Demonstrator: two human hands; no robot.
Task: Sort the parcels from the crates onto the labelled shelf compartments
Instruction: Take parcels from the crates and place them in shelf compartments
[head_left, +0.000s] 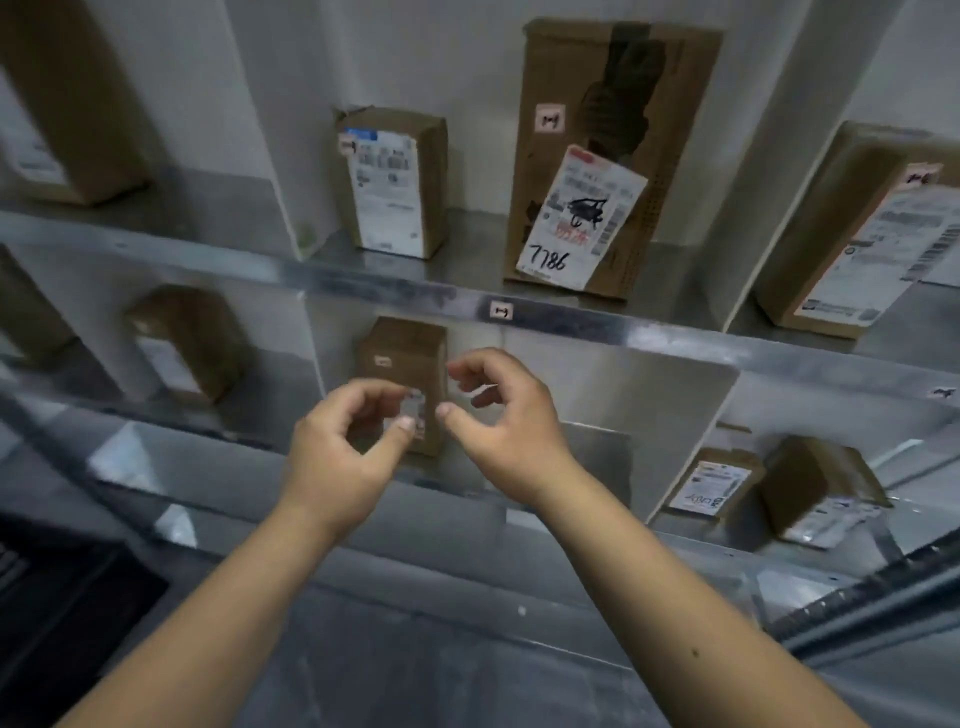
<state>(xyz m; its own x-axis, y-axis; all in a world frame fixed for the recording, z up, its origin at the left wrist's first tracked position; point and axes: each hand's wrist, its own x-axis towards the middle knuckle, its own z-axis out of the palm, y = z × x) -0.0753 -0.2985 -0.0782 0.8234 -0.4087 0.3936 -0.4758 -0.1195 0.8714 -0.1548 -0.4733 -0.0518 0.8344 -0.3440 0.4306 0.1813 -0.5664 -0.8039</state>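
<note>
A small brown parcel (402, 358) stands upright in the middle compartment of the lower shelf (571, 441), a small tag on its front. My left hand (337, 447) hovers just in front of its lower left, fingers loosely curled and holding nothing. My right hand (504, 410) is at the parcel's right side, fingers also loosely curled and empty, its thumb close to the box edge. Whether either thumb touches the parcel cannot be told. The hands hide the parcel's lower part.
The upper shelf holds a labelled small box (392, 182) and a tall carton marked 7786 (608, 156). More parcels sit at left (187, 343) and right (821, 488). A label (501, 311) marks the shelf rail. A dark crate (62, 597) is at lower left.
</note>
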